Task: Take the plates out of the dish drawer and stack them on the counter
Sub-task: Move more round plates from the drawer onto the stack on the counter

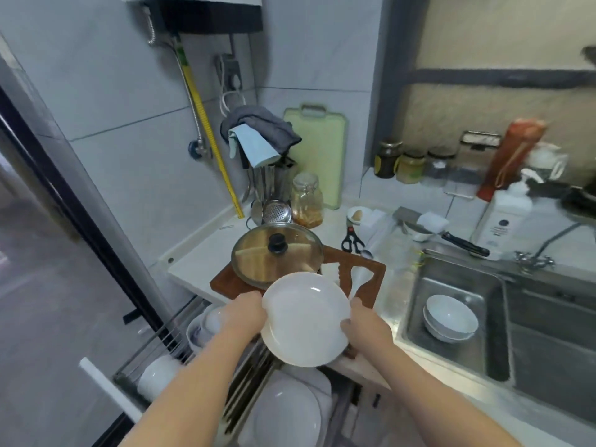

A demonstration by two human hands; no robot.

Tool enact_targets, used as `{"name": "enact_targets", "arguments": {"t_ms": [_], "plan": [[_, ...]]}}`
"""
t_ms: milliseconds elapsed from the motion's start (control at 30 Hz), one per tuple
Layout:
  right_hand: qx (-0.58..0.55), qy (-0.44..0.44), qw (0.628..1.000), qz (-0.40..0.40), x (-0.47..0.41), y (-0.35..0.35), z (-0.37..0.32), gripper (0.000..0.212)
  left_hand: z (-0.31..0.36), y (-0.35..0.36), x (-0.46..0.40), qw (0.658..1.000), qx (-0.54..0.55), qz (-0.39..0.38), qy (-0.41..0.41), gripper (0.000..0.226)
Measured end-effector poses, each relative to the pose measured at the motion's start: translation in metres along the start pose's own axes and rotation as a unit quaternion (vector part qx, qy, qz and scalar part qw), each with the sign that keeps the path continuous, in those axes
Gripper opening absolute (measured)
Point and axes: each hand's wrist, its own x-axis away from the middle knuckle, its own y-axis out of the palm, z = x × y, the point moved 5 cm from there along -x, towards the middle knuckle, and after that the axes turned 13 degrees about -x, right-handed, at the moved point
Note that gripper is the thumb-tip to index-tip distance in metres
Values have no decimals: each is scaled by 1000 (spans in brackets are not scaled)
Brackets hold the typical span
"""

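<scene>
Over the crowded white counter [196, 253], left hand [245, 312] and right hand [361, 327] grip stacked round white plates [304, 317] by the rims; next, a clear landing spot.

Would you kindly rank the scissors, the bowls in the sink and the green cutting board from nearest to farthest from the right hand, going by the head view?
From the right hand:
1. Scissors, on the counter just beyond the hand.
2. Bowls in the sink, off to its right.
3. Green cutting board, propped against the back wall, farthest.

both arms reach forward, left hand [246, 312] and right hand [364, 324] gripping.
</scene>
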Motion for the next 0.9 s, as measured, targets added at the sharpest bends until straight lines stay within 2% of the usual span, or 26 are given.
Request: {"name": "enact_targets", "arguments": {"t_ms": [167, 367, 500, 600, 733, 800, 867, 900], "plan": [[-29, 30, 999, 32, 13, -86, 63, 31, 98, -17, 7, 996, 33, 15, 76, 5], [-22, 88, 989, 121, 45, -185, 153, 34, 239, -32, 28, 982, 37, 40, 181, 27], [-21, 136, 976, 166, 78, -244, 213, 24, 330, -40, 53, 969, 10, 42, 245, 28], [-22, 164, 965, 206, 108, -287, 262, 26, 397, -45, 80, 956, 11, 37, 289, 27], [-37, 182, 953, 240, 144, -325, 306, 28, 464, -47, 111, 948, 11, 37, 315, 26], [-21, 179, 955, 235, 144, -331, 307, 28, 466, -53, 118, 946, 7, 42, 322, 26], [-29, 260, 918, 297, 215, -387, 399, 26, 593, -35, 180, 916, 20, 17, 401, 25], [-25, 256, 918, 301, 215, -390, 399, 24, 592, -36, 182, 910, 13, 16, 415, 26]]}}
